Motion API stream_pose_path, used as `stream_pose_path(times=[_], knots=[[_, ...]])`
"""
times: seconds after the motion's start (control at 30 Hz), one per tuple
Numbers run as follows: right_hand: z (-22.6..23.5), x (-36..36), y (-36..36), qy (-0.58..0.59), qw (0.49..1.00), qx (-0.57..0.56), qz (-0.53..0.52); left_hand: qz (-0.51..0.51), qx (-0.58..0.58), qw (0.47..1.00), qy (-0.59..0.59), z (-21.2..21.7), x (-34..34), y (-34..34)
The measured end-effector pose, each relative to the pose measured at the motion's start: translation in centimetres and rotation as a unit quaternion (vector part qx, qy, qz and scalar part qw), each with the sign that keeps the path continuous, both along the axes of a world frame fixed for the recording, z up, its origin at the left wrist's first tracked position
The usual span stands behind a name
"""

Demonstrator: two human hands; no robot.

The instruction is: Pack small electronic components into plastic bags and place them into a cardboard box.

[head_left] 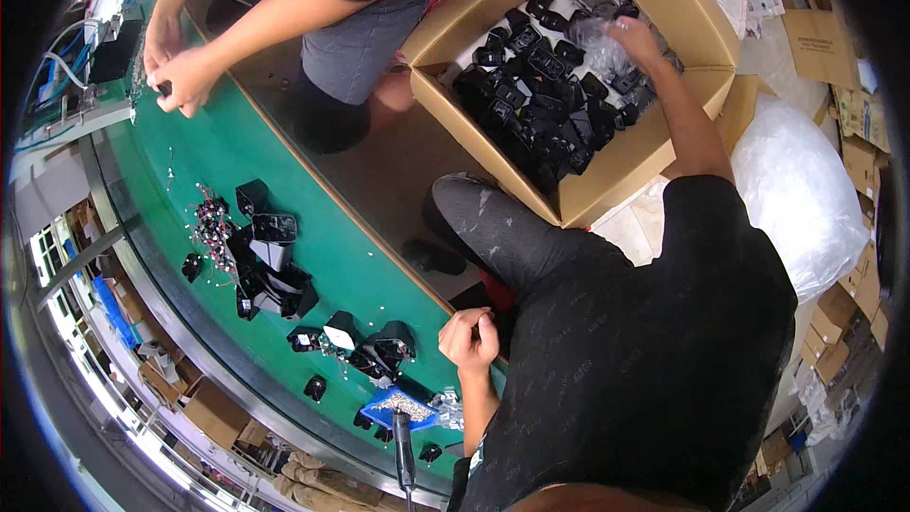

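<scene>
Deep inside the cardboard box [607,180], the right hand [633,38] reaches with fingers curled around a crinkled clear plastic bag [599,45], which lies on top of the heap of black plastic parts [540,104] filling the box. Whether the fingers also pinch one of those parts cannot be told. Nearer the body, the left hand [469,337] is clenched into a loose fist at the edge of the green workbench [227,147]; nothing shows between its fingers. Beside it on the bench sit more black parts [270,270], a blue tray [406,408] of small screws and a dark driver tool [405,455]. Across the bench, another person's hands [175,71] hold a small black piece together.
</scene>
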State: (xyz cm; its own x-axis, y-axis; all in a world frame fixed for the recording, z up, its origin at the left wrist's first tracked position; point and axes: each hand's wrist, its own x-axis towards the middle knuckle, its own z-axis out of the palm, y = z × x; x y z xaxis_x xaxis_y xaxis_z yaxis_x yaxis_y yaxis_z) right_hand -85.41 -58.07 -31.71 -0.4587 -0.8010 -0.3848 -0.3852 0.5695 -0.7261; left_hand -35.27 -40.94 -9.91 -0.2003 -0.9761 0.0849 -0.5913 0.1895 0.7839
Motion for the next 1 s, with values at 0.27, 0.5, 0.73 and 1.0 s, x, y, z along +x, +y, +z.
stream_pose_path(times=[0.27, 0.5, 0.73, 1.0], knots=[[-1.2, 1.2, 1.7, 0.138, 0.974, 0.104, 0.146, 0.02, 0.007, 1.0, 0.008, -0.6, 0.6, 0.8], [-3.1, 3.7, 2.1, 0.345, 0.825, 0.251, 0.371, 0.025, 0.006, 1.0, 0.002, -0.6, 0.5, 0.7], [-0.3, 5.8, 0.3, 0.334, 0.844, 0.229, 0.353, 0.036, -0.003, 0.999, -0.003, -0.7, 0.3, 0.8], [1.8, 2.1, -2.1, -0.302, 0.916, -0.251, -0.078, 0.05, 0.015, 0.999, 0.01, -0.6, 0.5, 1.5]])
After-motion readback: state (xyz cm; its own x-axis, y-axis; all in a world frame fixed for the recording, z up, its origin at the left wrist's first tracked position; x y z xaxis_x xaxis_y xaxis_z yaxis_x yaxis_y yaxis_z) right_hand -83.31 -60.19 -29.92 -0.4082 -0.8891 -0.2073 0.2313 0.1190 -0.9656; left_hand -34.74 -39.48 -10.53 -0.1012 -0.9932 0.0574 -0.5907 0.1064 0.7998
